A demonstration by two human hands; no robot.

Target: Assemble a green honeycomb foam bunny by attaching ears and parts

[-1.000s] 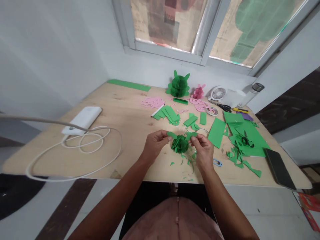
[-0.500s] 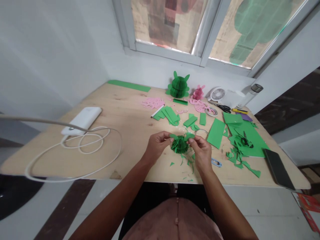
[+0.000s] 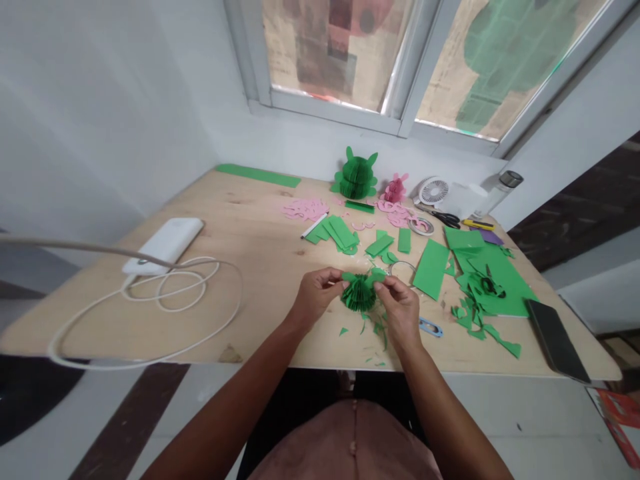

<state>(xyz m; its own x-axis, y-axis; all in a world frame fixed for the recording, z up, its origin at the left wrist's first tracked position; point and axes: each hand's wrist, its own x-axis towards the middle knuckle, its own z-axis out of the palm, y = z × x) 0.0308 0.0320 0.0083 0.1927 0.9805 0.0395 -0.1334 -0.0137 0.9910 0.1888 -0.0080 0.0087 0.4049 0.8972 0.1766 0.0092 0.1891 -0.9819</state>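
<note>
A small green folded-paper figure (image 3: 359, 295), its pleats fanned out and two rounded tabs at its top, is held just above the front of the table. My left hand (image 3: 319, 293) pinches the left tab between thumb and fingers. On the other side, my right hand (image 3: 400, 303) pinches the right tab the same way. Thin green paper scraps (image 3: 380, 330) lie on the wood below and beside the figure. Just right of my right hand is a light-blue tool (image 3: 431, 327) with a slotted body.
Green strips (image 3: 342, 231) and a green sheet (image 3: 431, 269) lie beyond the hands. Farther back stand a large green paper figure (image 3: 356, 176) and a pink one (image 3: 395, 189). Scissors (image 3: 492, 287) and a phone (image 3: 557, 340) lie right; a power bank (image 3: 164, 244) with looped cable, left.
My right hand has shifted slightly left, bringing the two tabs a little closer together. Both hands keep their pinch on the figure. The camera view has tilted slightly.
</note>
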